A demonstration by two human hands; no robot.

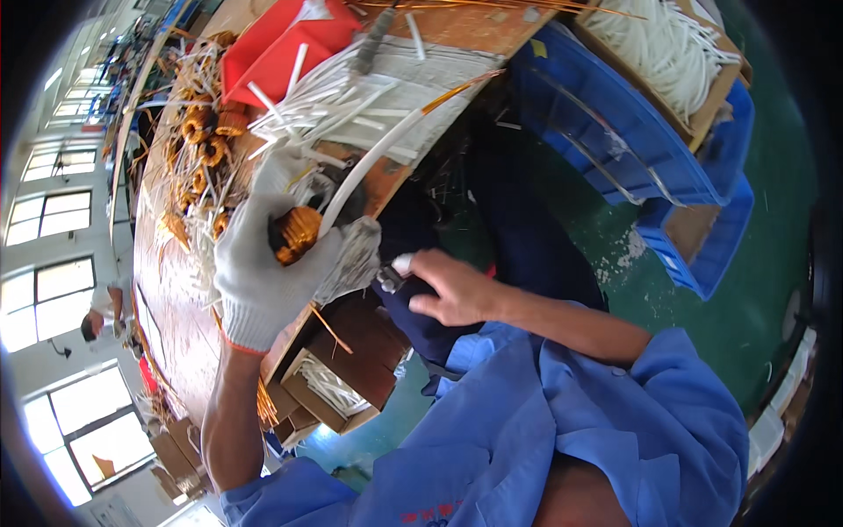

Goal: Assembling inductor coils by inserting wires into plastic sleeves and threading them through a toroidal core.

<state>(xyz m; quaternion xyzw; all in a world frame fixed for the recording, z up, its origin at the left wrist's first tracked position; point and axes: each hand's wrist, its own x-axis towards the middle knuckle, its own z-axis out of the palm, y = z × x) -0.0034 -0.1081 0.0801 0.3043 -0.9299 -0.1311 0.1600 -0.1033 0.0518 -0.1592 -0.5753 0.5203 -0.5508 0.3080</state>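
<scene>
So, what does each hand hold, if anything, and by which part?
The gloved left hand holds a copper coil around its outer side. Whether the right hand grips the small metal piece beside it cannot be told.

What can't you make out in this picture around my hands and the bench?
All in the head view:
Coil: partly covered by the gloved left hand.
Metal piece: small and blurred; whether the right hand grips it is unclear.
Red bin: cut off by the top edge.
Distant person: too small to see what they hold.

Windows at left glaring white; dark rim, bent edges.
</scene>
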